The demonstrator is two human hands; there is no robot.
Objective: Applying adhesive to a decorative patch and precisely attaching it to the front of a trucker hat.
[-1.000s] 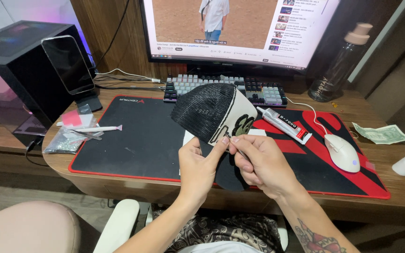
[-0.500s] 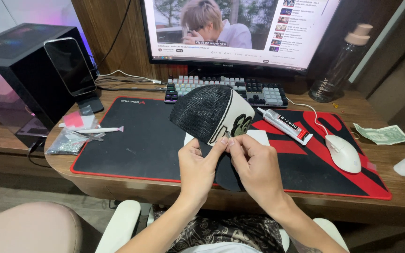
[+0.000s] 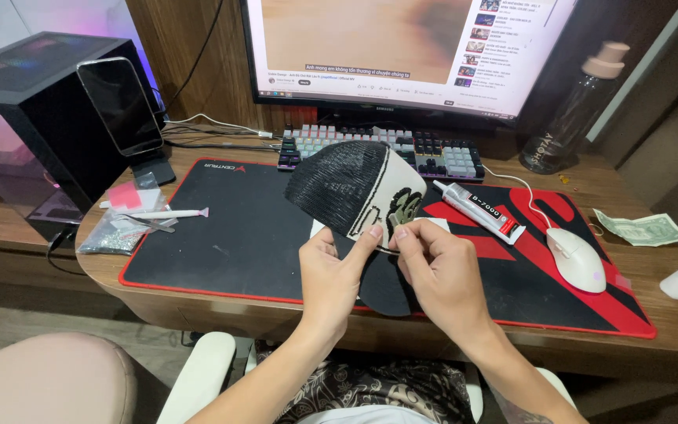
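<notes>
Cap (image 3: 355, 188) over mat (image 3: 229, 235) (kbd (image 3: 433, 153) behind), glue tube (image 3: 480, 212) + mouse (image 3: 578, 259) right.

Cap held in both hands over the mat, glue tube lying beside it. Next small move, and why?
Probably the right hand lets go and reaches for the white glue tube: both hands pinch the black mesh cap's white front panel, the left hand already steadies it, and the tube lies just beyond.

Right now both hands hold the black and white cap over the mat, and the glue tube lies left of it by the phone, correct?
Not quite. Both hands hold the cap, but the head view shows the glue tube lying right of it, toward the white mouse.
</notes>
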